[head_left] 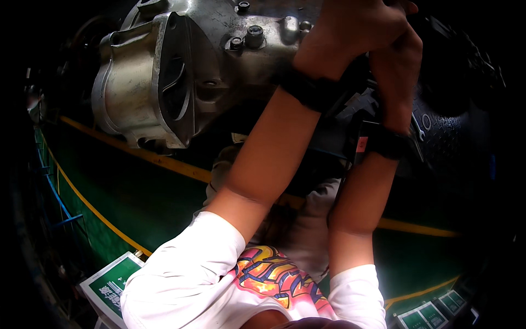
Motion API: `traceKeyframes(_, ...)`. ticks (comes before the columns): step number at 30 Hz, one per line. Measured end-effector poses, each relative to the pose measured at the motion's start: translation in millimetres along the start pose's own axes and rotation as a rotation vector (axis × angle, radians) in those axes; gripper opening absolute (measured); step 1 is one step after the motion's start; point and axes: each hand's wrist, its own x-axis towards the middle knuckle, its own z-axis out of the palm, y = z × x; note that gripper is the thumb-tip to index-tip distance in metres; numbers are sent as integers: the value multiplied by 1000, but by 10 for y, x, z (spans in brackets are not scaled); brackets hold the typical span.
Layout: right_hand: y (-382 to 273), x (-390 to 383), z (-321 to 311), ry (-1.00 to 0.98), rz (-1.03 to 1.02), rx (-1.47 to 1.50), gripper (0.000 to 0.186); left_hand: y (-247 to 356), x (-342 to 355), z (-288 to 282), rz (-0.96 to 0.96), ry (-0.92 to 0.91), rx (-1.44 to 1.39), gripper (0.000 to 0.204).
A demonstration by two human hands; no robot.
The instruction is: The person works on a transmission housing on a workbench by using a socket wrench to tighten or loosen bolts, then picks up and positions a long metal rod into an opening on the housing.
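Observation:
My left hand (361,27) reaches to the top edge, right of a large grey metal housing (129,82) with an open flanged end and several bolts (255,37) on top. Its fingers are curled, partly out of frame. My right hand (395,57) is just below and behind it, also bent closed. What either hand grips is hidden. Both forearms have black wristbands and rise from the lower edge. A wrench (421,127) lies on a dark textured surface to the right of my right wrist, beside a dark object with a small pink label (361,144).
Below the housing is a green floor (98,181) with yellow lines (416,229). Blue rails (66,219) run at the far left. Green-and-white panels stand at the lower left (112,277) and lower right (430,311). My legs (312,219) show under my arms.

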Motion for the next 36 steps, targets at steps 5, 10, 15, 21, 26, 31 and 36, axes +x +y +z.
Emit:
traceKeyframes(5,-83,16,-75,-56,-93,-185,22,38,87,-17,-162,-122,-239,17)
traceKeyframes(10,-24,19,-111,-135,-112,-113,22,-95,134,-123,-95,-273,-227,17)
traceKeyframes(15,-334,-17,36,-83,-34,316,20,-5,5,13,-42,45,-94,16)
traceKeyframes(21,-62,15,-42,-2,-127,50,21,54,-28,27,31,90,108,15)
traceKeyframes(26,-89,25,-39,37,-46,-60,20,-159,120,24,-110,-71,-136,17)
traceKeyframes(31,-348,-3,336,217,-284,166,25,-114,67,68,-62,22,-135,22)
traceKeyframes(36,-357,3,-8,-67,53,305,26,-103,33,57,61,119,-57,21)
